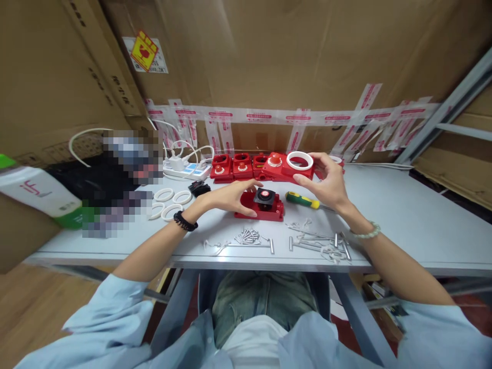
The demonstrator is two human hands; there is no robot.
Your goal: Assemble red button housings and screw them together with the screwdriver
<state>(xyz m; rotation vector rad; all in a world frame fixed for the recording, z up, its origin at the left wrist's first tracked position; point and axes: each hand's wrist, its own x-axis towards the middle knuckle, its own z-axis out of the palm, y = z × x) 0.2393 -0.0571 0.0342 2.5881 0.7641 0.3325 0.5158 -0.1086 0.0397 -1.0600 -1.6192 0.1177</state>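
My right hand (326,180) grips a red plastic housing (280,168) lifted above the table, with a white ring (300,160) seated on its top and a red button beside it. My left hand (233,197) curls around the left end of a red base plate (265,209) lying on the table, which carries a black square block with a red centre (265,196). A green and yellow handled screwdriver (302,200) lies just right of the base plate, under my right hand.
Three red housings (234,166) line the back of the grey table (403,215). White rings (169,202) lie at left beside a white power strip (184,169). Screws (251,237) and metal pins (319,243) lie near the front edge. Cardboard boxes wall the back.
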